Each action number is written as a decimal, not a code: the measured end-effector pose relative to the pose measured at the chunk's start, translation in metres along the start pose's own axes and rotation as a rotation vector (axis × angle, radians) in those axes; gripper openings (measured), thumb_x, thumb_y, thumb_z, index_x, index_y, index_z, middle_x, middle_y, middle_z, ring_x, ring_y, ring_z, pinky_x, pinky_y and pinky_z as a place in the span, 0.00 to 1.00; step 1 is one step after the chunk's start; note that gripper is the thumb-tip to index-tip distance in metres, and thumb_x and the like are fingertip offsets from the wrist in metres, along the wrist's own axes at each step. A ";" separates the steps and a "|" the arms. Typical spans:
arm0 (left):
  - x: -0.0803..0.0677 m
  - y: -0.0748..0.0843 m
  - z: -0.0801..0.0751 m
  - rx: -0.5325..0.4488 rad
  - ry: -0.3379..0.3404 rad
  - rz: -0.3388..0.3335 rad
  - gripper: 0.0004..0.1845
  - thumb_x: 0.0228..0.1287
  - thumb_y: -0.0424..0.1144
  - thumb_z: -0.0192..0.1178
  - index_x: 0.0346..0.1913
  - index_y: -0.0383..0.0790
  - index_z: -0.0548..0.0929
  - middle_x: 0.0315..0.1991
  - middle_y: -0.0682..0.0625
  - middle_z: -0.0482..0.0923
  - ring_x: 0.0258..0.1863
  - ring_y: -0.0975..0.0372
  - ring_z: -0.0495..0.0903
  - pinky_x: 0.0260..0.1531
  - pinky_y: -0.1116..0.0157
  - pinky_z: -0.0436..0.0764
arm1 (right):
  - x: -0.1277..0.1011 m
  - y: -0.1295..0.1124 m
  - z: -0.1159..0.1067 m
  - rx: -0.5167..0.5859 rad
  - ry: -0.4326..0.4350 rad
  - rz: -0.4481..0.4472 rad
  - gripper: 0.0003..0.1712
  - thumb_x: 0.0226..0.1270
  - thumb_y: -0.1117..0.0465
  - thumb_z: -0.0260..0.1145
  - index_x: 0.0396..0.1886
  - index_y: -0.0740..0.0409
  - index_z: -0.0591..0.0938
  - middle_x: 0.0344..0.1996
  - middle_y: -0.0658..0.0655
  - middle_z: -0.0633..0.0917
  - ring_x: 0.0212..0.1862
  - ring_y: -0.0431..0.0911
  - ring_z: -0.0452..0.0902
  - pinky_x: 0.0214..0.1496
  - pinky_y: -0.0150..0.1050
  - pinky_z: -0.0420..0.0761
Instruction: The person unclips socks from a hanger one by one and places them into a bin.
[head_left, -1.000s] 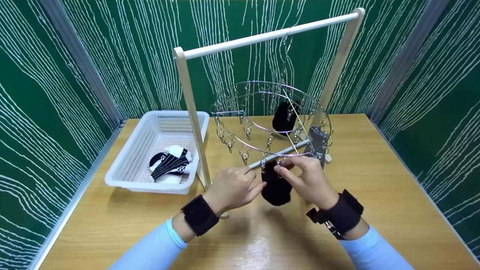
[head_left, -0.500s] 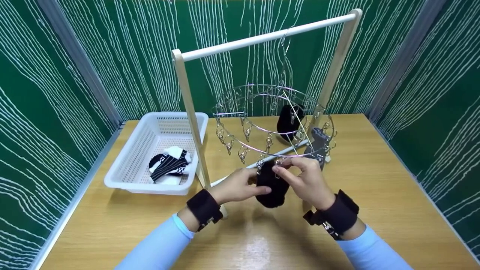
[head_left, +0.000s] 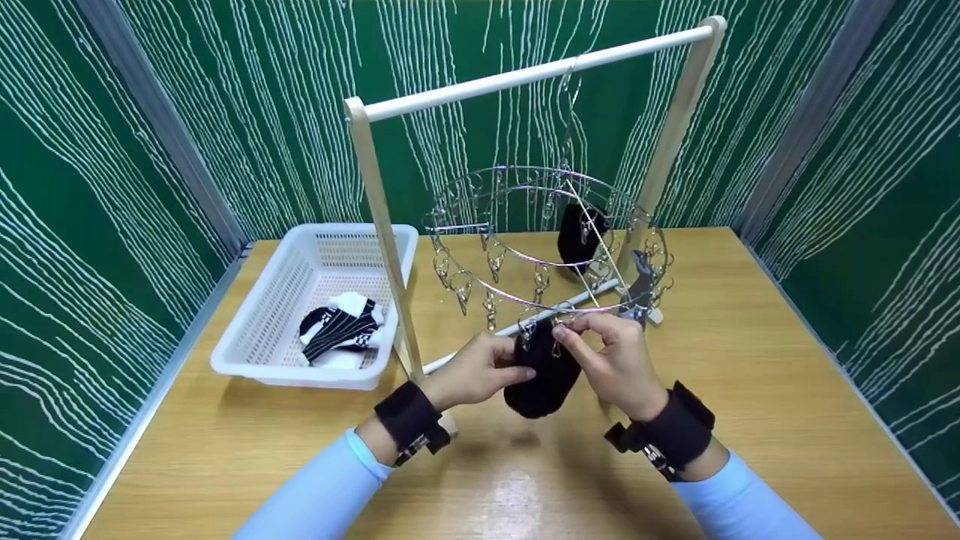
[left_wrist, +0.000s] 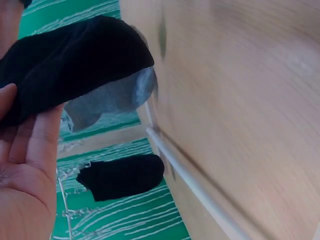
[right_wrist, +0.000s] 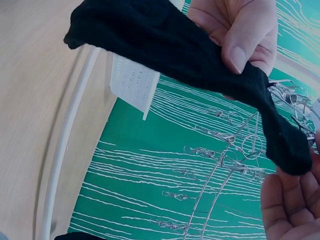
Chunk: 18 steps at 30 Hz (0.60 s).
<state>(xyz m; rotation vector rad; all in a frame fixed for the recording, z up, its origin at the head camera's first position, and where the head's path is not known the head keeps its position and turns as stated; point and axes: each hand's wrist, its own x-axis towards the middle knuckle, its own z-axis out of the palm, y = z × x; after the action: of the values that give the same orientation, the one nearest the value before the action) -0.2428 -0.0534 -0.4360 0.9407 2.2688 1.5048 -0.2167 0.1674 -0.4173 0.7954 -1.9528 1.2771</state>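
Note:
A black sock hangs below the front of a round metal clip hanger. My left hand pinches it near its upper part, thumb in front and fingers behind, as the left wrist view also shows on the sock. At the upper right corner of the sock, my right hand pinches a wire clip between thumb and forefinger. Another clip sits at the sock's upper left edge. In the right wrist view the cuff of the sock stretches between both hands.
A second black sock and a grey sock hang farther back on the hanger. A wooden rack with a white top bar carries the hanger. At left, a white basket holds black-and-white socks.
My left hand has turned and moved from beside the sock to pinch it with thumb in front. The right hand stays at the clip; the sock has shifted slightly left and the hanger sways.

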 end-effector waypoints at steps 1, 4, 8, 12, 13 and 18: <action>-0.001 0.000 0.000 0.008 -0.002 -0.001 0.09 0.73 0.29 0.68 0.49 0.25 0.89 0.47 0.33 0.92 0.48 0.50 0.94 0.47 0.74 0.87 | 0.000 0.000 0.000 0.003 0.007 -0.005 0.10 0.59 0.82 0.75 0.27 0.66 0.87 0.28 0.62 0.91 0.38 0.33 0.85 0.47 0.20 0.81; -0.004 0.001 -0.004 0.046 -0.028 -0.013 0.09 0.72 0.28 0.68 0.49 0.25 0.89 0.46 0.34 0.92 0.49 0.48 0.94 0.47 0.75 0.86 | 0.001 -0.001 -0.001 0.007 0.024 -0.011 0.11 0.59 0.83 0.74 0.26 0.66 0.86 0.28 0.62 0.91 0.38 0.34 0.86 0.49 0.21 0.82; -0.010 0.002 -0.016 0.122 -0.075 -0.053 0.08 0.72 0.28 0.68 0.47 0.26 0.90 0.44 0.35 0.93 0.45 0.49 0.94 0.45 0.75 0.86 | 0.000 0.000 -0.003 0.005 0.029 0.000 0.11 0.60 0.82 0.74 0.26 0.66 0.86 0.29 0.62 0.92 0.40 0.34 0.87 0.50 0.21 0.82; -0.020 0.004 -0.032 0.189 -0.116 -0.112 0.07 0.72 0.30 0.68 0.46 0.28 0.90 0.42 0.37 0.93 0.40 0.52 0.94 0.44 0.72 0.88 | -0.001 0.001 -0.006 0.005 0.029 0.012 0.10 0.61 0.82 0.74 0.27 0.67 0.87 0.29 0.64 0.92 0.39 0.35 0.88 0.49 0.21 0.82; -0.023 0.004 -0.036 0.202 -0.121 -0.124 0.07 0.72 0.30 0.69 0.46 0.29 0.90 0.42 0.37 0.93 0.39 0.53 0.94 0.44 0.71 0.88 | -0.001 0.001 -0.006 0.006 0.029 0.015 0.09 0.61 0.82 0.74 0.28 0.67 0.88 0.30 0.65 0.92 0.39 0.35 0.88 0.48 0.20 0.82; -0.038 0.007 -0.056 0.213 -0.098 -0.162 0.07 0.72 0.31 0.68 0.46 0.30 0.91 0.42 0.38 0.93 0.38 0.56 0.93 0.43 0.67 0.91 | -0.001 0.001 -0.007 -0.002 0.028 0.033 0.07 0.60 0.80 0.76 0.30 0.67 0.90 0.30 0.65 0.92 0.40 0.30 0.86 0.49 0.21 0.83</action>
<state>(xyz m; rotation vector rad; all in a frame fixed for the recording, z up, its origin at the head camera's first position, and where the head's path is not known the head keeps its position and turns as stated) -0.2419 -0.1168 -0.4104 0.8405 2.4030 1.1440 -0.2158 0.1747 -0.4166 0.7436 -1.9520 1.2990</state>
